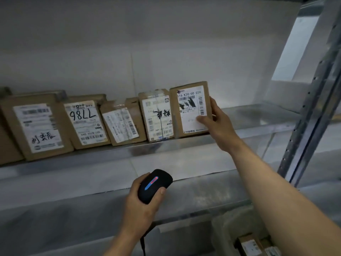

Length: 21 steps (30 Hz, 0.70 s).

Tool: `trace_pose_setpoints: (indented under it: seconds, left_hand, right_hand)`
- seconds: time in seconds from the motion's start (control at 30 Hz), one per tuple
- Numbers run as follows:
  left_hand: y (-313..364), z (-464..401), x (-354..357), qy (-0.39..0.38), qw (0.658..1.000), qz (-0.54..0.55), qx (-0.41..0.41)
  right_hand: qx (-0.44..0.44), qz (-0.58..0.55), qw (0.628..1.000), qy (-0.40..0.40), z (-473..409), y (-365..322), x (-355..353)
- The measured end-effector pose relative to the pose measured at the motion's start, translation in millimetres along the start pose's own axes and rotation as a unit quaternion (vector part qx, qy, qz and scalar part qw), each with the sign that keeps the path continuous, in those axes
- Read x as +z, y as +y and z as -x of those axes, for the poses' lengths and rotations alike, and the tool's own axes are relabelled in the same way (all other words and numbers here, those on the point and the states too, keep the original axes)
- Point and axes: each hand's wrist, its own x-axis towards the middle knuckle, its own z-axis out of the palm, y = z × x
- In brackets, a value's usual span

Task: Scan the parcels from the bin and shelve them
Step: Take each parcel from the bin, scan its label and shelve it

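A parcel (pixel 191 109) labelled "516 K20-00 028" is gripped upright on the shelf (pixel 184 145) by the right hand (pixel 217 124), label outward, while the scanner (pixel 154 185) is clasped in the left hand (pixel 142 206).

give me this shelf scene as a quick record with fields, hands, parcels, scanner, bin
right hand: grips the end parcel, upright on the shelf
left hand: holds the scanner, light on
row: five more parcels stand left of it; one marked 7786, upside down
labels: face outward
bin: lower right, parcels left inside
shelf right of the held parcel: bare metal
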Motion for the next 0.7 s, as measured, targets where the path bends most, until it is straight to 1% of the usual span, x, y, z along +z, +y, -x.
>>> trace_pose_setpoints:
  seconds: [0.17, 0.27, 0.47, 0.53, 0.63, 0.7]
  left_hand:
    - [-1, -4, -5, 0.0, 1.0, 0.013, -0.008]
    - [-1, -7, -4, -0.01, 1.0, 0.013, -0.011]
    - [-15, -17, 5, -0.031, 0.999, 0.005, -0.015]
    - [-17, -20, 9, -0.044, 0.999, -0.002, -0.012]
    - [-17, -22, 18, -0.078, 0.997, -0.014, -0.014]
    - [-18, -23, 27, -0.104, 0.994, -0.024, -0.018]
  right_hand:
    - [0.011, 0.041, 0.999, -0.013, -6, 1, 3]
    - [0.025, 0.064, 0.998, -0.007, -8, 5, 0]
    - [0.045, 0.07, 0.997, 0.0, -4, 7, -7]
    - [0.051, 0.072, 0.996, 0.024, 1, 10, -13]
    - [0.059, 0.072, 0.99, 0.102, 19, 14, -28]
    - [0.06, 0.063, 0.987, 0.131, 38, 17, -41]
